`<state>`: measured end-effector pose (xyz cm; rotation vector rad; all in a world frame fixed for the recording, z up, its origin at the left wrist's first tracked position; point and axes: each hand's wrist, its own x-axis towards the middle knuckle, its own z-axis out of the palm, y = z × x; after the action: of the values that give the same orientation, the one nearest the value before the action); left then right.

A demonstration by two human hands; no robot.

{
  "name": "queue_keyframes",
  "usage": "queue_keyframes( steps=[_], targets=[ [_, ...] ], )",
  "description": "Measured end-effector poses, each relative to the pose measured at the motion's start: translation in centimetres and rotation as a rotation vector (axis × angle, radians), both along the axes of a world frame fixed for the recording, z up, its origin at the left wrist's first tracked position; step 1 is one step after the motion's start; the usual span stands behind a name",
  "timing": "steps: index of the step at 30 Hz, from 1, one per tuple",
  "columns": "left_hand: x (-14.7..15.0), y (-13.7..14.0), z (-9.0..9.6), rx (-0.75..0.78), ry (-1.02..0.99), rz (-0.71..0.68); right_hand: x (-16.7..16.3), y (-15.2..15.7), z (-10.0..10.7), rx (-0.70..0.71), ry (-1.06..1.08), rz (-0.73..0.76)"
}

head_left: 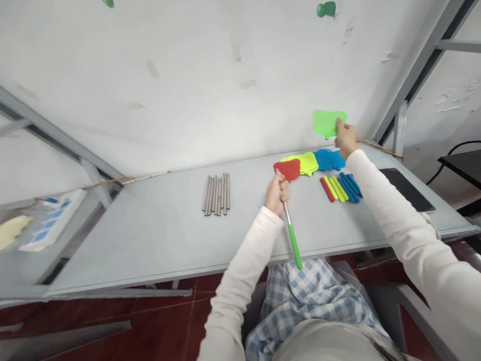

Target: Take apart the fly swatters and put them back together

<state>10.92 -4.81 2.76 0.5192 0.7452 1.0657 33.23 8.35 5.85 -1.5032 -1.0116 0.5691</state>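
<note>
My left hand [276, 194] is closed around the upper part of a thin metal rod [287, 214] with a green handle [295, 248]. The rod tilts, its handle end reaching past the table's front edge. Raised at the right, my right hand [347, 137] pinches a flat light-green fly swatter head [325, 122] with a short neck on its lower edge. The head and rod are apart. Just beyond my left hand lies a red swatter head [289, 169], beside yellow heads [306, 163] and blue heads [328, 159].
Red, yellow and blue handles [342, 188] lie in a row below my right forearm. Several bare metal tubes [216, 194] lie left of centre on the grey table [152, 234]. A black flat panel [407, 190] is at the right. The wall [198, 94] rises behind.
</note>
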Motion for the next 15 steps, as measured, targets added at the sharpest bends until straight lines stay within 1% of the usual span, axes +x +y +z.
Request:
queue_keyframes(
  steps=[1,2,3,5,7,9,12,14,15],
  targets=[
    [-0.6,0.4,0.3,-0.020,-0.055,0.004,-0.1,-0.3,-0.3,-0.043,0.030,0.016],
    [-1.0,0.8,0.7,0.003,-0.116,0.007,-0.4,-0.6,-0.7,-0.081,0.041,0.042],
    [-1.3,1.3,1.1,0.022,-0.161,-0.026,-1.0,-0.9,-1.3,-0.109,0.034,0.070],
    [-1.7,1.8,1.7,0.055,-0.224,-0.088,-2.3,-1.3,-2.5,-0.160,-0.049,0.122],
    [-2.0,1.9,2.1,0.063,-0.247,-0.106,-3.5,-1.4,-3.6,-0.221,-0.171,0.160],
    [-2.5,1.8,2.2,0.051,-0.254,-0.069,-4.3,-1.4,-4.4,-0.272,-0.312,0.197],
    [-3.5,1.8,2.1,0.025,-0.267,0.000,-4.9,-1.4,-5.2,-0.302,-0.518,0.208],
    [-4.3,2.0,2.2,0.019,-0.281,0.036,-5.0,-1.6,-5.7,-0.302,-0.643,0.188],
    [-4.6,2.1,2.3,0.024,-0.288,0.058,-5.0,-1.8,-5.9,-0.291,-0.702,0.155]
  ],
)
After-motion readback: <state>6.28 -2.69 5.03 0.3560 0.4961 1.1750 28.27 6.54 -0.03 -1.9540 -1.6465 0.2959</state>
